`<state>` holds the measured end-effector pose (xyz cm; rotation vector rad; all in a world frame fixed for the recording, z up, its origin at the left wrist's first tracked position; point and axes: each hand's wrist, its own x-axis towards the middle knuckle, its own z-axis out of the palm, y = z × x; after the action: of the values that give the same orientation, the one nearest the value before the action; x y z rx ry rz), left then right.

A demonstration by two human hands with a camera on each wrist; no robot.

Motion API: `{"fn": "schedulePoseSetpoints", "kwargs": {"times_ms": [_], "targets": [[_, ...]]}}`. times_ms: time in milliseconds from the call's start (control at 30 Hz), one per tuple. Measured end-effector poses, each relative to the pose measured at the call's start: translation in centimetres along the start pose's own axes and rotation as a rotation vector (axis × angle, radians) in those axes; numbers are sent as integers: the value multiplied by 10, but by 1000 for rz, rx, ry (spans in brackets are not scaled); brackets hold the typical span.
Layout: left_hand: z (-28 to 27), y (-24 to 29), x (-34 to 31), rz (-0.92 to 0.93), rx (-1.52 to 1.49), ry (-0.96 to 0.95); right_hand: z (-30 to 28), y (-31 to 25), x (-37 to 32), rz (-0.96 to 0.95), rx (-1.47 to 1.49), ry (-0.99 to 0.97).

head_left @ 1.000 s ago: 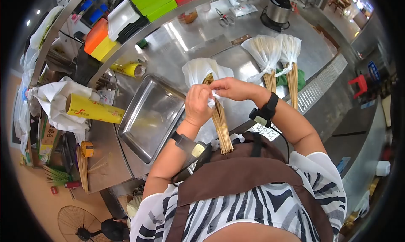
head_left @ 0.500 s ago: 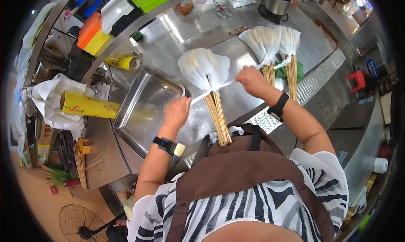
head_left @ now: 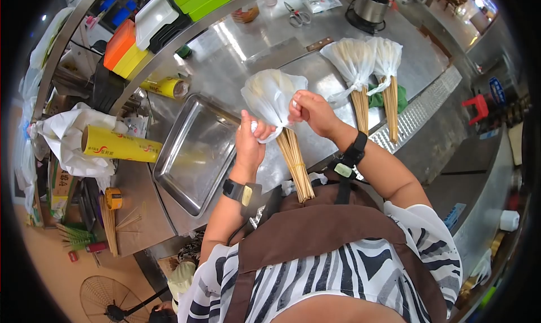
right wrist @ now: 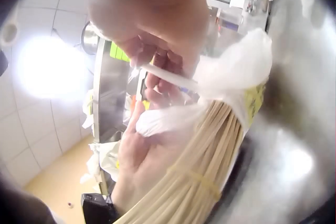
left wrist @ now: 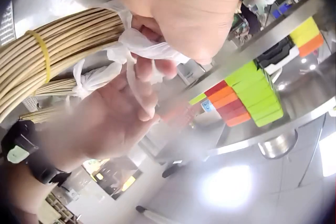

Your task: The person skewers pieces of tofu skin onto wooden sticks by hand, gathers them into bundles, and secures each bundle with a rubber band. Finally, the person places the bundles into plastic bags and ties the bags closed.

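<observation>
A bundle of thin sticks (head_left: pixel 296 165) lies on the steel counter, its upper end covered by a white plastic bag (head_left: pixel 269 93). Left of the bag's neck, the left hand (head_left: pixel 251 140) grips one twisted end of the plastic. On the other side the right hand (head_left: pixel 314 113) pinches the other end, fingers curled. A yellow band (left wrist: pixel 42 56) circles the sticks in the left wrist view. Twisted white plastic (right wrist: pixel 170 119) runs from the bag to the hands in the right wrist view.
Two more bagged stick bundles (head_left: pixel 360 106) lie to the right, by a green cloth (head_left: pixel 402 99). An empty steel tray (head_left: pixel 194 154) is at the left, near a yellow roll (head_left: pixel 121 144). Scissors (head_left: pixel 297 16) and a cooker (head_left: pixel 369 10) stand farther back.
From meeting at the bag's neck, the hands moved apart, pulling the plastic ends sideways. They have since come closer together again, still holding the ends.
</observation>
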<state>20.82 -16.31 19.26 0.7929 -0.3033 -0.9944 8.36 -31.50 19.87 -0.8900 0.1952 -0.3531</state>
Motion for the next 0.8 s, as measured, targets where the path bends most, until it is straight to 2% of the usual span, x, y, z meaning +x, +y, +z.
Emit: {"fn": "schedulePoseSetpoints", "kwargs": {"times_ms": [33,100,200,267,333,367,400,433,467,500,533,567,600,667,700,733,800], "targets": [[-2,0,-1,-4,3,2,-5,5,2,1,5,2],[-4,0,-6,13,189,95,-14,14,3,89,-83,124],[-18,2,-9,12,192,179,-25,19,6,114,-123,195],[-16,2,-11,12,160,186,-31,26,5,108,-176,203],[-14,3,-11,-5,135,114,-23,21,3,94,-239,209],[-10,4,-10,-10,133,104,-13,15,-2,31,-498,143],[3,8,-10,88,418,102,-1,9,-9,-27,-755,83],[15,9,-12,183,700,94,13,4,-15,-32,-760,38],[26,10,-12,165,695,75,25,4,-20,-36,-766,-6],[36,12,-9,321,901,0,23,18,-18,-37,-770,18],[43,12,-4,491,1102,-79,14,37,-13,-131,-897,-49],[35,7,1,502,1068,-177,7,46,-11,-226,-1022,-121],[33,4,4,500,1067,-194,9,37,-13,-230,-1024,-104],[26,-2,4,409,881,-198,18,17,-19,205,-348,155],[19,-3,4,303,878,-280,10,19,-18,244,-60,193],[9,-15,1,296,881,-293,8,18,-20,237,-54,203],[-2,-36,-5,409,1299,-320,7,15,-27,166,127,172]]}}
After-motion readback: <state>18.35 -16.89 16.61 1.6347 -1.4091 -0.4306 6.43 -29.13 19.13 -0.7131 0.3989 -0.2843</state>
